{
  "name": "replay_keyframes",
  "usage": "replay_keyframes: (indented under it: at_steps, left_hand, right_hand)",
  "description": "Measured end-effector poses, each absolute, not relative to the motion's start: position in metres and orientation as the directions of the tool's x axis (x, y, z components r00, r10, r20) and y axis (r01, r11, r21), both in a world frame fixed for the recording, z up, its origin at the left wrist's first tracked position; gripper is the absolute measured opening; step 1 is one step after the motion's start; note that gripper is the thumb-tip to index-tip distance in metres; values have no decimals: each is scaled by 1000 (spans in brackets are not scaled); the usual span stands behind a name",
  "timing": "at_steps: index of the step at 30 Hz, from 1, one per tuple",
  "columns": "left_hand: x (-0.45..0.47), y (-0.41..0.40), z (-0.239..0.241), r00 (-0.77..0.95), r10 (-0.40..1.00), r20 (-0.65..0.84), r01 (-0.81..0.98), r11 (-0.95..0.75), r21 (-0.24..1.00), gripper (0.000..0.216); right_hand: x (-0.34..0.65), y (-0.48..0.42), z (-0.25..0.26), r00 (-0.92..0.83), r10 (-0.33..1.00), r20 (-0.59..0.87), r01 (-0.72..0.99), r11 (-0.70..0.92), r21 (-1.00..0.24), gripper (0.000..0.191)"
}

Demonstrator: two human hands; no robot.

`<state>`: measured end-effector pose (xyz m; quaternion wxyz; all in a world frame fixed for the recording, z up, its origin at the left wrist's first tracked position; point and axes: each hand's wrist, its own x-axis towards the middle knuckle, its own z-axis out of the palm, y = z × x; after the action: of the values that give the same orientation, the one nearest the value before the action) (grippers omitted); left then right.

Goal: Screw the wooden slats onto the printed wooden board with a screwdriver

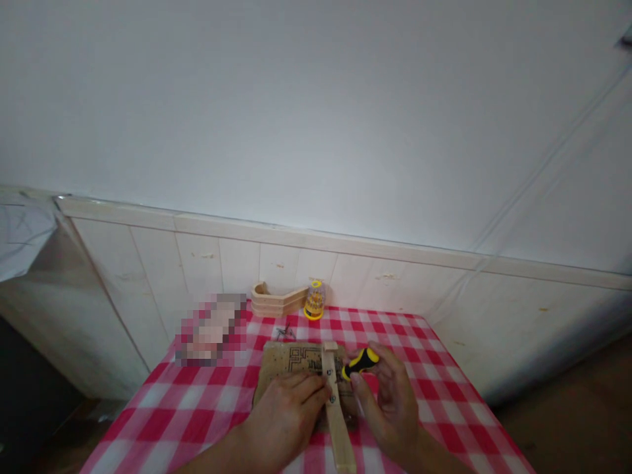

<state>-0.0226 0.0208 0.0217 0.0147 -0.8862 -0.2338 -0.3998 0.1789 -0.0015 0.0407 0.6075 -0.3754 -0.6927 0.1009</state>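
A pale wooden strip [338, 434] with a small block at its far end lies lengthwise over a worn brown board with black printing [277, 362]. My left hand [289, 411] rests on the board, its fingers closed against the left side of the strip, beside dark round marks or fittings. Just right of the strip, my right hand [395, 401] grips a yellow-and-black screwdriver [364, 362] by its handle. The tool slants down to the left toward the strip. Its tip is too blurred to make out.
Behind the board lie several small dark screws [285, 331] on a red-and-white checked tablecloth [395, 326]. A clear-and-yellow bit case [315, 301] stands by a curved wooden piece [276, 303] near the wall. A pixelated flat object [212, 332] lies at the left.
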Motion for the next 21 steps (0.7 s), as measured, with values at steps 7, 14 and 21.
replay_keyframes:
  at_steps: [7, 14, 21]
  left_hand:
    - [-21, 24, 15, 541, 373, 754, 432, -892, 131, 27]
    - [-22, 26, 10, 539, 369, 757, 421, -897, 137, 28]
    - [-24, 21, 15, 563, 403, 722, 433, -887, 157, 28]
  right_hand:
    - [175, 9, 47, 152, 683, 714, 308, 654, -691, 45]
    - [179, 12, 39, 176, 728, 663, 346, 584, -734, 42]
    - [179, 10, 30, 103, 750, 654, 393, 573, -719, 46]
